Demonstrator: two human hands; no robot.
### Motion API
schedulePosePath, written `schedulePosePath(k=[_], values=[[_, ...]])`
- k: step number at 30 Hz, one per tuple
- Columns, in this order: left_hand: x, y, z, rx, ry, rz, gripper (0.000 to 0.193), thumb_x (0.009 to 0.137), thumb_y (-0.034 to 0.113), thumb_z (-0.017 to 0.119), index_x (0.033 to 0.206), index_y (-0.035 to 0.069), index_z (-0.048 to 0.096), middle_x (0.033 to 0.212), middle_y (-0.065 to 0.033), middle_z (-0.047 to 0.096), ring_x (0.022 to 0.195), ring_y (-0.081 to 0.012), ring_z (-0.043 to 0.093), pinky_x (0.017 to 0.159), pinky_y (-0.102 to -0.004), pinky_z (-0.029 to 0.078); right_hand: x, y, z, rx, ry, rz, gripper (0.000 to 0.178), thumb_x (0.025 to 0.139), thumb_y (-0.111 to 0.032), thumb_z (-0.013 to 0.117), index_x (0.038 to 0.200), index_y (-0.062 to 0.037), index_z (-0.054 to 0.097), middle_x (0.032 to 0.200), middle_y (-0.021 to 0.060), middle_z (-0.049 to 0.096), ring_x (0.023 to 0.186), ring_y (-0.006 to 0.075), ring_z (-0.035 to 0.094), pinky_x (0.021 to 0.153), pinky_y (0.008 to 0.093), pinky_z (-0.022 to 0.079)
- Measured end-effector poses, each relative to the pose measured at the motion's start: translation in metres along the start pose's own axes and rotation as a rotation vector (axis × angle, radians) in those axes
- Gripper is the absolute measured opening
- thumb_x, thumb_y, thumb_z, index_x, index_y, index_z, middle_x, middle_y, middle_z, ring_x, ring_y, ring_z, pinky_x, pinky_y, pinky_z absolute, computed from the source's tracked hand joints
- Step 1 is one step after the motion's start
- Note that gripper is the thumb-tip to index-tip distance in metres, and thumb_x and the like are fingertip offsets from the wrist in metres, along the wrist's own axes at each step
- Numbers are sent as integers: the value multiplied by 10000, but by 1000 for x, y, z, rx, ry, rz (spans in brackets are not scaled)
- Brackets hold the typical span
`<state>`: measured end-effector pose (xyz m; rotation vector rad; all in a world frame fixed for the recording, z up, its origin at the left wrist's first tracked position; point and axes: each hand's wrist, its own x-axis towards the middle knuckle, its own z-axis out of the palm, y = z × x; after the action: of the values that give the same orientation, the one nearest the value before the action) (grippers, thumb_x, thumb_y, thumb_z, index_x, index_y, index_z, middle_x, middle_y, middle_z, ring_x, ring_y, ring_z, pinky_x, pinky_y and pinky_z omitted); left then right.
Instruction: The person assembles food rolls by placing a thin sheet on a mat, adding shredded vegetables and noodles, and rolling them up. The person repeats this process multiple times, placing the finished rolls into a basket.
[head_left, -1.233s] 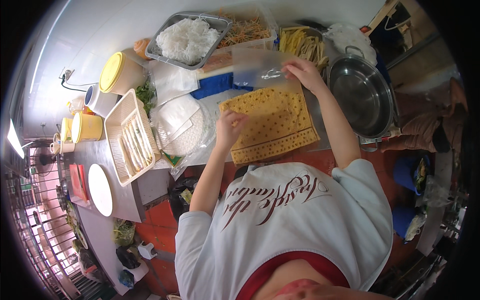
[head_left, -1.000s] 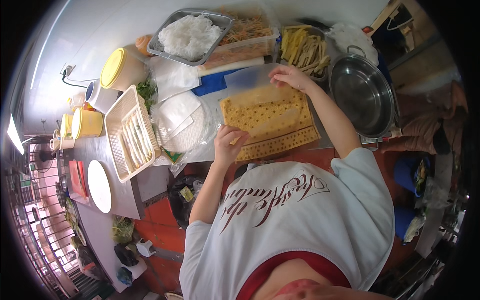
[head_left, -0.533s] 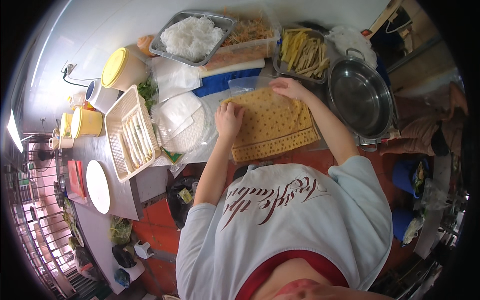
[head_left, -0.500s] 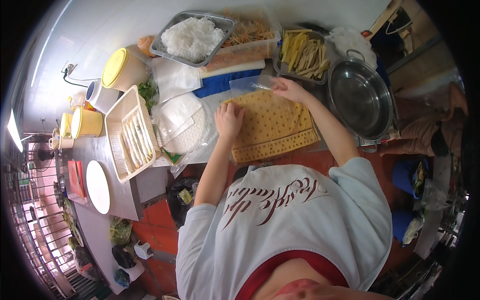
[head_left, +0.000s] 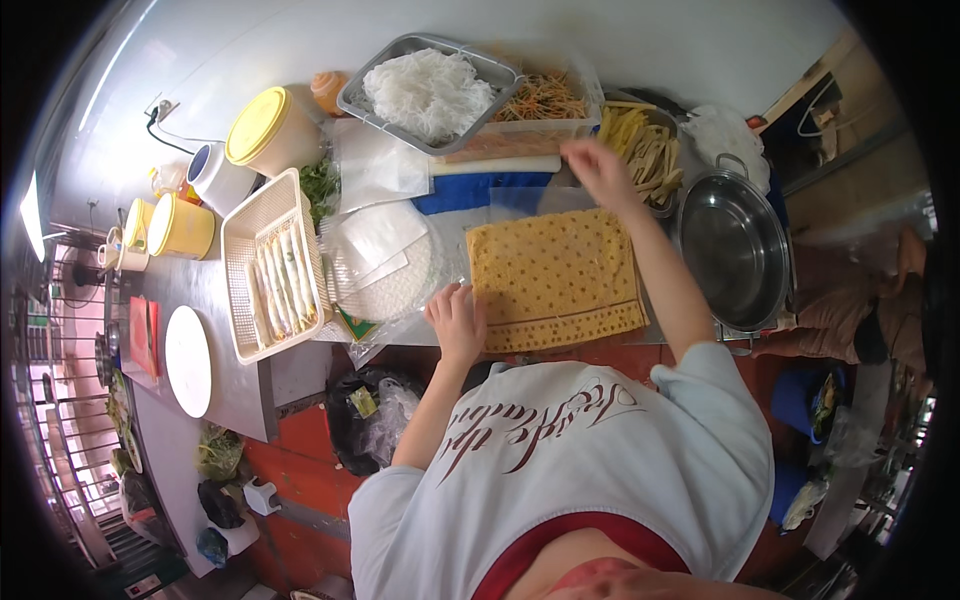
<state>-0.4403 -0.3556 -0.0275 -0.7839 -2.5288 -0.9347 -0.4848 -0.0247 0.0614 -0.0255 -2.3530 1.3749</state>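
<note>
A yellow patterned cloth lies on the counter in front of me, with a thin see-through sheet reaching past its far edge. My left hand rests at the cloth's near left side, fingers loosely bent and slightly apart, with nothing visible in them. Smeared by motion, my right hand hovers beyond the cloth's far right corner, close to a tray of yellow and pale strips; its fingertips are unclear. Left of the cloth sits a stack of round white wrapper sheets in clear plastic.
White noodles fill a metal tray at the back, beside a clear box of orange shreds. A cream basket holds several white rolls. A steel pot stands right, yellow-lidded tubs left. A blue cloth lies behind.
My right hand has left the see-through sheet at the cloth's far edge and moved farther back toward the trays. My left hand has slid nearer along the cloth's left side.
</note>
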Motion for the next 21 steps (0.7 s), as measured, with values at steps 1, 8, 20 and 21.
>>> schedulePosePath(k=[1, 8, 20, 21], values=[[-4, -1, 0, 7, 4, -14, 358, 785, 135, 654, 1117, 80, 532, 1122, -135, 520, 1058, -342, 476, 934, -460, 298, 32, -10, -3, -73, 23, -18, 263, 880, -168, 604, 1121, -64, 621, 1050, 87, 636, 946, 212, 619, 830, 314, 493], [-3, -2, 7, 3, 14, -9, 290, 789, 135, 644, 1056, 76, 548, 1140, -129, 520, 1100, -322, 469, 946, -446, 297, 169, 63, 10, -802, -204, -79, 429, 782, -161, 687, 1194, -77, 601, 1172, 163, 613, 1081, 325, 581, 925, 422, 464], [-3, 0, 4, -34, 60, 17, 219, 696, 73, 668, 896, 75, 578, 1079, -115, 541, 1013, -322, 514, 861, -434, 369, 186, -6, -21, -922, -626, 234, 524, 729, -89, 700, 1234, -71, 564, 1245, 175, 562, 1137, 288, 546, 854, 382, 506], [-2, 0, 3, -40, 65, 13, 208, 692, 62, 669, 878, 77, 578, 1069, -114, 542, 1002, -324, 518, 853, -431, 371, 187, 0, -15, -932, -629, 214, 546, 707, -138, 729, 1223, -62, 569, 1244, 167, 566, 1137, 297, 546, 890, 384, 490]])
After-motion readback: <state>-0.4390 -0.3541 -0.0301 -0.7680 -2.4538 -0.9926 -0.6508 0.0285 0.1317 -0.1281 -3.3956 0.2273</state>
